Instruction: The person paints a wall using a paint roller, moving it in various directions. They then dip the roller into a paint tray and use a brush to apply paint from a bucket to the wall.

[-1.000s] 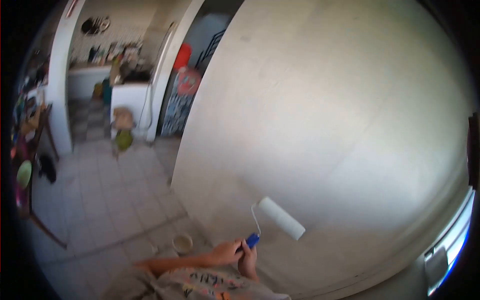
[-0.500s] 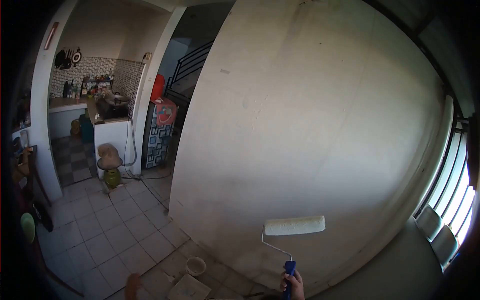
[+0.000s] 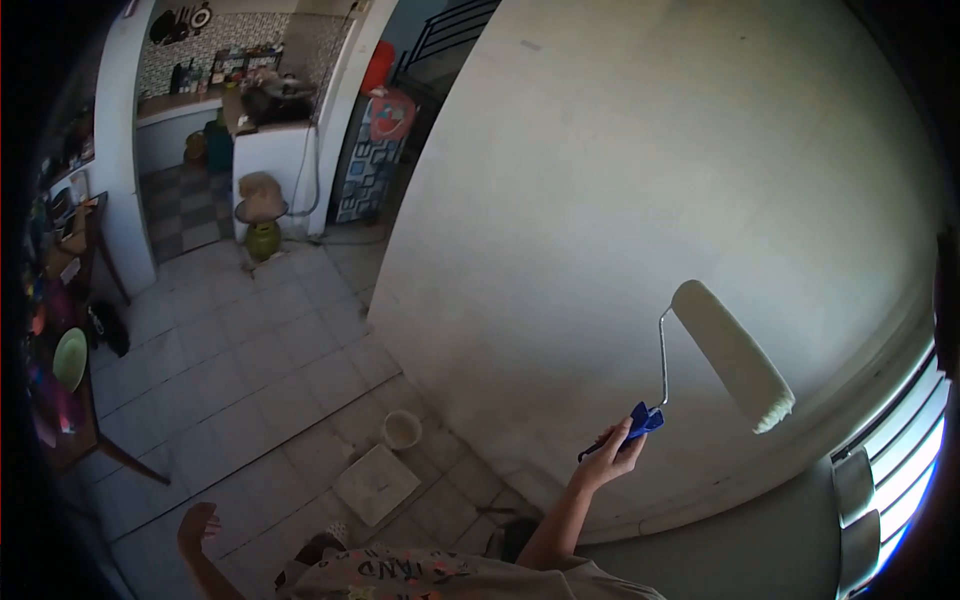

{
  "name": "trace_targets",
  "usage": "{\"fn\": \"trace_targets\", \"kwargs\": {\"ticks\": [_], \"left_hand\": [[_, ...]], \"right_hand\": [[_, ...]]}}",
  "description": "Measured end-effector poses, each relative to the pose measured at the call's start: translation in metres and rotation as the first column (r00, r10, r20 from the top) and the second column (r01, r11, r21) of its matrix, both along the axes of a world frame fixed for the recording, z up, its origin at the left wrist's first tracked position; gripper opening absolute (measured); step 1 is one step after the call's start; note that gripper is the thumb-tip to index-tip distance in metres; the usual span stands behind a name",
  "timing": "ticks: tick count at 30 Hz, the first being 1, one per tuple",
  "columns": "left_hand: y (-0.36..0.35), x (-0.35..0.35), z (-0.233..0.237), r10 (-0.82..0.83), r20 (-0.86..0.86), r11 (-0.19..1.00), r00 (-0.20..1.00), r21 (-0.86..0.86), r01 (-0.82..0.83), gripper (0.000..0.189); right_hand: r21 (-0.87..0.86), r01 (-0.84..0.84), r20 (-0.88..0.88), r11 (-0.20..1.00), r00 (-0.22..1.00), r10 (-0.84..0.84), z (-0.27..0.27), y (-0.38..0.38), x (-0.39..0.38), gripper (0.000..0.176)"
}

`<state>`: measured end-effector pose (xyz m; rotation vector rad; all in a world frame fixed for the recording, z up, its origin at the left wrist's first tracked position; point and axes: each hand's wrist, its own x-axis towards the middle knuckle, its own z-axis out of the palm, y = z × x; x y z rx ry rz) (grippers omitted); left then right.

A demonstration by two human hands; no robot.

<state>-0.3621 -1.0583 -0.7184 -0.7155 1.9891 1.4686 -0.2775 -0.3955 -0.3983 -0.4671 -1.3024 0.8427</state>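
Note:
My right hand (image 3: 608, 461) is closed round the blue handle of a paint roller (image 3: 735, 355). Its thick cream sleeve slants down to the right on a bent metal rod, overlapping the large pale wall (image 3: 560, 200) in this view. Low on the left, my left hand (image 3: 198, 527) hangs over the floor with nothing in it, its fingers loosely bent. On the tiles between my two hands stands a whitish bucket (image 3: 402, 430), and a flat pale square tray or panel (image 3: 376, 486) lies beside it.
A wooden table (image 3: 92, 440) with a green bowl (image 3: 70, 360) is at the left edge. Further back are a kitchen counter (image 3: 270, 165) and a green gas cylinder (image 3: 263, 241). Grey chairs (image 3: 857, 490) stand by the barred window at the right.
My right hand has lifted the roller up and to the right, and its sleeve has turned from level to steeply slanted. The view has tilted down, showing more of my body and left arm.

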Motion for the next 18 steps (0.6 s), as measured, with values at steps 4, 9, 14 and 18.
{"fn": "trace_targets", "kwargs": {"ticks": [4,9,14,18], "left_hand": [[-0.070,0.023,-0.035,0.161,-0.013,0.985,0.987,-0.064,-0.162,0.029],[-0.144,0.010,-0.035,0.115,0.268,0.992,0.957,-0.082,-0.097,0.055],[-0.167,-0.063,-0.040,-0.210,0.200,0.912,0.957,-0.312,0.265,0.051],[-0.164,-0.096,-0.003,-0.425,-0.139,0.883,0.894,-0.281,0.376,0.049]], "right_hand": [[-0.093,-0.092,-0.019,0.991,0.996,0.090,-0.010,-0.031,0.016,0.028],[0.072,-0.016,0.084,0.997,0.996,0.010,0.013,-0.085,0.004,0.042],[0.188,0.421,0.028,0.887,0.901,-0.433,0.033,-0.165,-0.039,0.054],[0.041,0.354,-0.032,0.934,0.935,-0.353,0.048,-0.204,-0.056,0.045]]}}
